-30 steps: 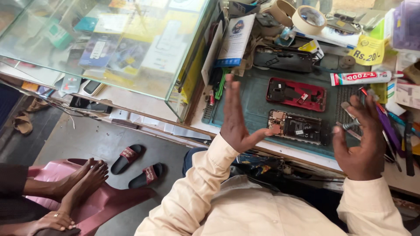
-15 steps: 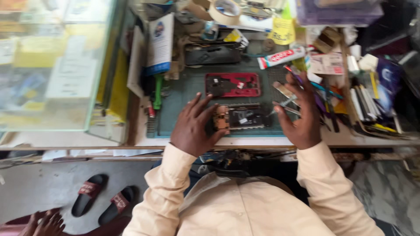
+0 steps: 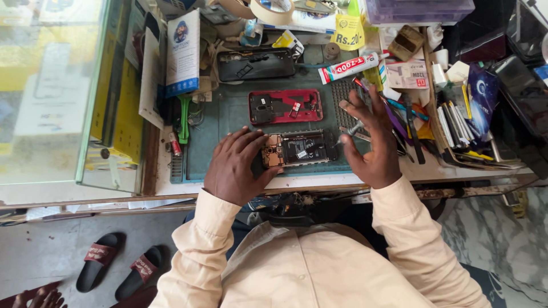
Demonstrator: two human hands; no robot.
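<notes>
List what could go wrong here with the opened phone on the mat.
1. The left hand steadies the opened phone near the bench edge; a slip might push it off.
2. The right hand holds a small metal tool by the bare board; it might scratch parts.
3. Crowded tools beside that hand might get knocked.

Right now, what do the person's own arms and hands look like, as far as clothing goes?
Both arms wear long cream sleeves of a buttoned shirt, cuffs closed at the wrists. The left hand and right hand are bare: no gloves, rings or watch visible.
</notes>
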